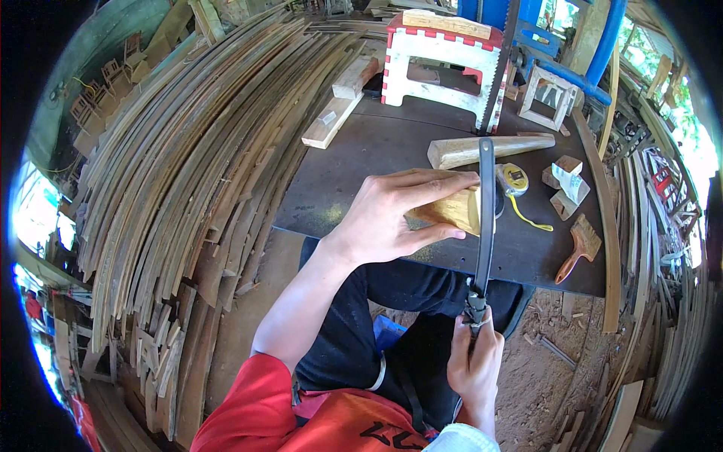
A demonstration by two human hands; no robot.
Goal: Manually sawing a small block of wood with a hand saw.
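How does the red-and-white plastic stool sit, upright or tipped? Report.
Upright: the stool stands legs-down on the dark tabletop, a pale wooden block on top.

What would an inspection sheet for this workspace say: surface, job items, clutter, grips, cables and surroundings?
Surface: dark tabletop, patches of pale dust.
Job's things: wooden block at the near side; long-barred hand tool crossing by its right end, contact unclear.
Clutter: tape measure, brush and long wood piece on the right half; red-and-white stool at the far side, wood on top.
Left grip: thumb and fingers closed around the block.
Right grip: closed on the tool's handle.
Cables: nothing seen on the tabletop.
Surroundings: wooden strips stacked at left; debris-strewn ground at right.
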